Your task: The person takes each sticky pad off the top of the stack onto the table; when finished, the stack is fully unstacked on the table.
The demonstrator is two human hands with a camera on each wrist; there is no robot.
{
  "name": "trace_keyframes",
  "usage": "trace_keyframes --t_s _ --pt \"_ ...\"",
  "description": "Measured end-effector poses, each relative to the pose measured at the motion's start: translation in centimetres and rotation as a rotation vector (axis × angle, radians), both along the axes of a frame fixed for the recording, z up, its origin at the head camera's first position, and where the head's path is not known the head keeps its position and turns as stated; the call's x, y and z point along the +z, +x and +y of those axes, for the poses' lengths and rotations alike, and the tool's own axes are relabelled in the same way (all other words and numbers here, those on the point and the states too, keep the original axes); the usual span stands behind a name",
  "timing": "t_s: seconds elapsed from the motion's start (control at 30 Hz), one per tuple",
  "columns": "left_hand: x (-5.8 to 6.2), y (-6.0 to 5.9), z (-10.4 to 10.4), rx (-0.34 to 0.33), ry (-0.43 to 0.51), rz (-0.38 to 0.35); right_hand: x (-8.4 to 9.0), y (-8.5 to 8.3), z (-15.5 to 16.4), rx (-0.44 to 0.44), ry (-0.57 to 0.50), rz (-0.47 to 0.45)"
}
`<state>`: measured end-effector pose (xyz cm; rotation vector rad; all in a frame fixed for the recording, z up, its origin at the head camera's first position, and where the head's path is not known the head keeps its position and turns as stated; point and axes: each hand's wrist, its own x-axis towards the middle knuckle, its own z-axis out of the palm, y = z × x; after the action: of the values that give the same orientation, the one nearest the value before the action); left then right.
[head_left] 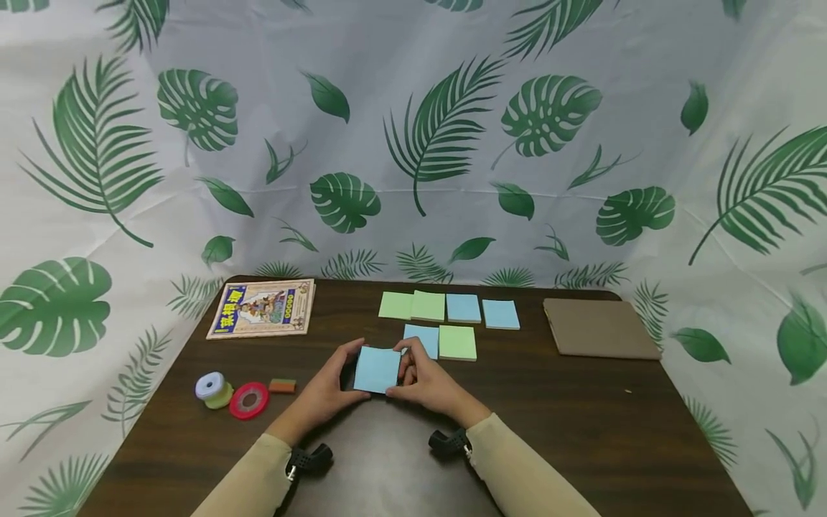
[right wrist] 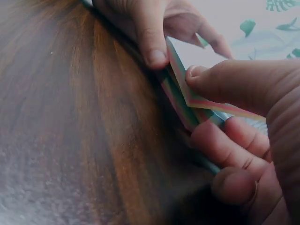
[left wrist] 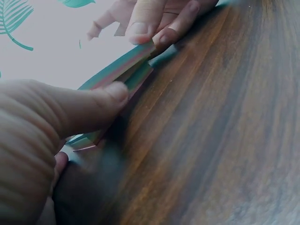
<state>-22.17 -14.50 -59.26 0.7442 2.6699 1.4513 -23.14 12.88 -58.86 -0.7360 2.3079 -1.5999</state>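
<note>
A square sticky note pad (head_left: 377, 370), light blue on top, lies between both hands near the middle of the table. My left hand (head_left: 326, 395) grips its left side, thumb along the near edge. From the right, my right hand (head_left: 431, 382) pinches the pad with its thumb on the near corner and the fingers curled beneath. Coloured layers show along the pad's edge (right wrist: 180, 77) in the right wrist view, with a gap parting an upper block from a lower one. The left wrist view shows the left thumb (left wrist: 101, 103) across that gap. Several fingertips are hidden behind the pad.
Just beyond the hands lie a blue pad (head_left: 421, 339) and a green pad (head_left: 457, 343), with more green pads (head_left: 428, 306) and blue pads (head_left: 500, 314) behind. A printed booklet (head_left: 263, 309), tape rolls (head_left: 248, 400) and an orange-green block (head_left: 282, 386) lie left, a brown notebook (head_left: 601, 328) right.
</note>
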Motion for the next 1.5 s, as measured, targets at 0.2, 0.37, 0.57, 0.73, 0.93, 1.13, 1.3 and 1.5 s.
trace_keyframes --t_s 0.2,0.37,0.57,0.73,0.93,1.13,1.3,1.5 --pt "-0.2 0.1 0.3 -0.003 -0.02 0.037 -0.6 0.9 0.3 -0.048 -0.097 0.034" --pt "-0.1 0.1 0.4 -0.015 -0.013 0.04 -0.6 1.5 0.7 -0.126 -0.195 0.088" --pt "-0.1 0.0 0.4 -0.013 -0.03 0.033 -0.3 2.2 2.1 -0.23 -0.306 0.122" --pt "0.0 -0.2 0.3 -0.019 -0.032 0.051 -0.7 2.6 4.1 -0.306 -0.296 0.181" --pt "0.3 -0.1 0.4 -0.026 -0.026 0.039 -1.1 2.6 7.4 -0.47 -0.26 0.343" --pt "0.3 -0.2 0.5 -0.02 -0.025 0.04 -0.6 1.8 10.4 -0.733 -0.272 0.48" --pt "0.0 -0.2 0.5 -0.011 -0.02 0.049 -0.7 0.8 12.2 -0.932 -0.211 0.458" --pt "-0.2 0.0 0.2 0.008 -0.025 0.063 -0.8 0.1 12.5 -1.01 -0.022 0.269"
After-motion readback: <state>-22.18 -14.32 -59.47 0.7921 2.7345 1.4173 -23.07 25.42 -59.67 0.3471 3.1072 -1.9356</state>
